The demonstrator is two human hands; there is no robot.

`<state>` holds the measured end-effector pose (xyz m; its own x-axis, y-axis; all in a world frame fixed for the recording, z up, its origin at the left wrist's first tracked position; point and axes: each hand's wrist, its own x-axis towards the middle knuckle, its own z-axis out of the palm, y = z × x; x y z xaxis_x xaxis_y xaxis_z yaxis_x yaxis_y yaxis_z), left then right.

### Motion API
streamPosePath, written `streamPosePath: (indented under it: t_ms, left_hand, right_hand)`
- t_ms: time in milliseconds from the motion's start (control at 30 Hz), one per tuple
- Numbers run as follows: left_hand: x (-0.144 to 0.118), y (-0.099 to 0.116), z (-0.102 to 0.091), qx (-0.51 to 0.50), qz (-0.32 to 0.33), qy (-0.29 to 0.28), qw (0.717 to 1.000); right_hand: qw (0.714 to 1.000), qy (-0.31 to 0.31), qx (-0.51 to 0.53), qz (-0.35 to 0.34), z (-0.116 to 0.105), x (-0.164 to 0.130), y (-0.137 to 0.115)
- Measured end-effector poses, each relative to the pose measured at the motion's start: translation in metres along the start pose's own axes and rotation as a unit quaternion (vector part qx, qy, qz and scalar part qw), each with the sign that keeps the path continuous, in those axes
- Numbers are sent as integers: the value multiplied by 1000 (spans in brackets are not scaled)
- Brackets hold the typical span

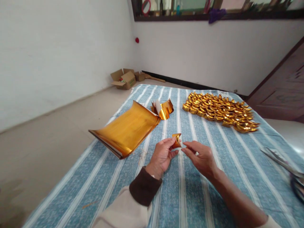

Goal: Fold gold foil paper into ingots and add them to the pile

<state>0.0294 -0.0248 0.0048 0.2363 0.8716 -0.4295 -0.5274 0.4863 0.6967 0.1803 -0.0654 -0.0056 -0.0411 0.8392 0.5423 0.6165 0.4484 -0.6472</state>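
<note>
A small folded piece of gold foil paper (pixel 177 139) is pinched between my left hand (pixel 162 155) and my right hand (pixel 200 157), just above the blue striped cloth (pixel 180 190). Both hands' fingertips meet on it. To the left lies a curled stack of gold foil sheets (pixel 125 129). Behind that sits a smaller bundle of gold sheets (pixel 163 109) with its white backs showing. At the far right of the cloth, many finished gold ingot shapes (pixel 219 110) are laid out in rows.
The cloth covers a table or bed that ends at a bare floor on the left. Open cardboard boxes (pixel 123 79) stand by the far wall. A dark wooden door (pixel 282 85) is at the right. A metallic object (pixel 282 161) lies at the right edge.
</note>
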Motion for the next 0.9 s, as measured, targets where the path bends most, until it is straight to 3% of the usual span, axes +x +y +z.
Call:
streamPosePath:
  t_ms: [167, 433, 900]
  left_hand:
    - [-3, -5, 3, -26, 13, -4, 1000]
    - [-9, -6, 8, -41, -23, -39, 998]
    - [-9, -3, 13, -48, -38, -14, 998]
  right_hand:
    - [999, 19, -27, -13, 13, -8, -3]
    - [998, 53, -10, 25, 13, -6, -3]
    - [978, 57, -163, -121, 14, -12, 9]
